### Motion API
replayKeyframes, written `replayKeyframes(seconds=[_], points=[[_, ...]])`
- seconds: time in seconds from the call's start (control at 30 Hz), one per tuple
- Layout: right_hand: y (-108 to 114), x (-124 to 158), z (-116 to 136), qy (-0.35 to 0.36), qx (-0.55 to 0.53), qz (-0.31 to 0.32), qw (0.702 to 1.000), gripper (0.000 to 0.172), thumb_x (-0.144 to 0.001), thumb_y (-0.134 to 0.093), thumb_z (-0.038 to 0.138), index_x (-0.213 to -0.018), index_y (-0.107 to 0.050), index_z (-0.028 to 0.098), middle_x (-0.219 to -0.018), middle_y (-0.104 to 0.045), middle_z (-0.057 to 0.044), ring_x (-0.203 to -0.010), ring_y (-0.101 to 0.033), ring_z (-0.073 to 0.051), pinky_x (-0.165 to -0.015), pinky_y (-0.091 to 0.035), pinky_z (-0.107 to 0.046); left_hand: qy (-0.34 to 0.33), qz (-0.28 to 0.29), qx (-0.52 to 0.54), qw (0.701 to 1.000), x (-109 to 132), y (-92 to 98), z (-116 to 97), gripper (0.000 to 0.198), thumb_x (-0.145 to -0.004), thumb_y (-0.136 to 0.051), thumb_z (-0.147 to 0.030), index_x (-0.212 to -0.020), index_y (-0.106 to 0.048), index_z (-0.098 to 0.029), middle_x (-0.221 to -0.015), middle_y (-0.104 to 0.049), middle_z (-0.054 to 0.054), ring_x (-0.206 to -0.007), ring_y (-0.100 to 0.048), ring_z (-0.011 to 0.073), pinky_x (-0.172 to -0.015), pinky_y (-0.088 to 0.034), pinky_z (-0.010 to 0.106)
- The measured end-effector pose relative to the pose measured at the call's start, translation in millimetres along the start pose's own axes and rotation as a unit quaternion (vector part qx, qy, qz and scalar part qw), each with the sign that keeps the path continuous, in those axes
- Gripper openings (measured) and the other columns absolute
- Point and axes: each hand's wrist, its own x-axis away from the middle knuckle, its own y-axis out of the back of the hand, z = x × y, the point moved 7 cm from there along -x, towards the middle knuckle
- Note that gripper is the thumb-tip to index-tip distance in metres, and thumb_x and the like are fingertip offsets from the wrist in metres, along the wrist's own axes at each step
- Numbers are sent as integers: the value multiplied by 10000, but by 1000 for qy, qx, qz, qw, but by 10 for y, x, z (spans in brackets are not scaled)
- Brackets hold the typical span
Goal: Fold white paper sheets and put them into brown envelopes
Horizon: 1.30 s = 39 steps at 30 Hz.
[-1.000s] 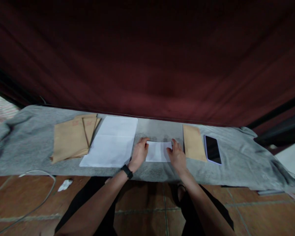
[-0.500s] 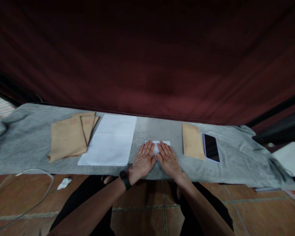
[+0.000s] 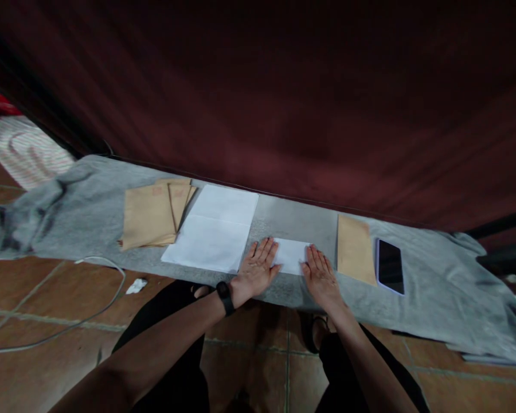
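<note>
Two-handed contact, nothing grasped: left hand (image 3: 257,271) and right hand (image 3: 321,279) lie flat at opposite ends of a small white paper rectangle (image 3: 291,256), lower centre of frame. Fuzzy grey cloth (image 3: 298,221) underneath. Centre-left: creased white sheets (image 3: 215,229), matte brown envelopes (image 3: 149,215). Upper frame: dark red, faintly streaked backdrop (image 3: 284,115).
</note>
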Motion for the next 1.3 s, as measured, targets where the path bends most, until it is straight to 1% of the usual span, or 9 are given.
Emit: replayKeyframes(seconds=[0.2,0.3,0.4,0.57,0.73,0.9,1.07,1.17,1.3], points=[[158,-71,0,-13,-58,-32,998,559,-1052,-235,362,-1527,-368,98,-1580,-377,-160,-1481,-315,-278,-1193,-296,-525,-19,-2,-13,1000,-42,78,-65,567,-1002,-411,-393,-1490,-395,-104,-1603,-327,155,-1510,-241,282,-1232,-190,506],[207,-175,170,39,-128,15,991,558,-1059,-210,405,-1517,-402,151,-1572,-406,-112,-1476,-333,-230,-1218,-273,-496,-87,9,2,996,-5,105,-226,499,-1020,-355,-314,-1455,-439,-85,-1577,-381,156,-1496,-284,253,-1232,-212,445],[195,-230,359,73,-180,77,978,565,-1062,-171,434,-1517,-409,197,-1567,-422,-72,-1472,-340,-187,-1231,-267,-451,-141,14,27,989,127,112,-385,498,-1022,-365,-338,-1452,-448,-101,-1540,-444,154,-1465,-355,240,-1219,-246,399],[124,-250,551,82,-193,135,968,587,-1063,-147,475,-1508,-420,207,-1594,-376,-46,-1498,-280,-183,-1254,-201,-461,-164,1,39,986,328,89,-470,556,-1010,-406,-423,-1444,-443,-77,-1498,-488,187,-1461,-362,263,-1214,-245,412],[81,-315,666,99,-184,159,965,544,-1069,-145,462,-1510,-409,283,-1603,-359,4,-1508,-252,-182,-1257,-151,-493,-166,4,37,985,350,84,-457,604,-999,-406,-515,-1428,-463,-94,-1491,-500,176,-1446,-385,272,-1223,-207,434],[-1,-507,717,107,-142,157,971,539,-1073,-134,429,-1529,-376,273,-1616,-326,-13,-1517,-227,-200,-1249,-168,-494,-168,25,67,983,339,112,-449,584,-977,-451,-540,-1421,-479,-162,-1490,-509,133,-1441,-381,263,-1228,-183,437],[-86,-688,708,98,-101,142,980,540,-1073,-145,441,-1549,-325,262,-1637,-267,-19,-1527,-186,-195,-1248,-183,-467,-164,56,78,982,337,75,-435,636,-966,-451,-571,-1447,-451,-155,-1509,-484,143,-1457,-350,280,-1224,-172,443],[-104,-633,666,88,-93,125,984,553,-1072,-129,438,-1558,-303,241,-1641,-253,-40,-1522,-207,-187,-1246,-199,-455,-166,71,73,981,334,40,-433,648,-984,-391,-576,-1463,-432,-142,-1533,-451,157,-1473,-320,281,-1223,-154,449],[-107,-372,561,86,-68,90,990,559,-1068,-183,431,-1579,-248,213,-1630,-280,-82,-1513,-241,-199,-1232,-233,-467,-174,76,74,979,326,10,-421,669,-994,-353,-574,-1506,-367,-143,-1572,-392,161,-1488,-296,270,-1219,-158,449]])
